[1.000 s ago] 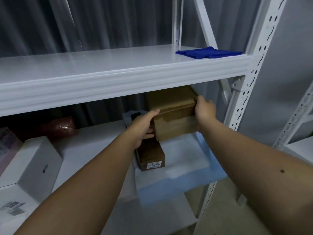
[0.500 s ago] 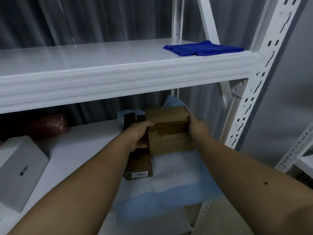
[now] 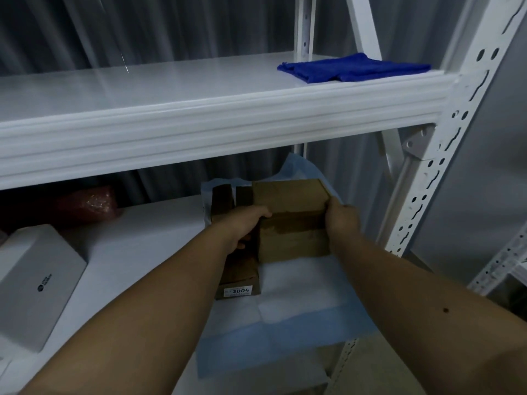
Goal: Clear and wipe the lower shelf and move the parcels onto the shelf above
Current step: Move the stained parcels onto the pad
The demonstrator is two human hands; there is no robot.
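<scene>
A brown cardboard box sits at the right end of the lower shelf, on a white and blue padded sheet. My left hand grips its left side and my right hand grips its right side. Beside it on the left lies a longer dark brown box with a label reading 3004. A folded blue cloth lies at the right end of the upper shelf.
On the lower shelf a white box stands at the left, and a red wrapped parcel lies at the back. A white perforated upright frames the right side. Another rack shows at the far right.
The view has shifted so the box sits lower under the upper shelf's edge. Both hands keep their hold on its sides.
</scene>
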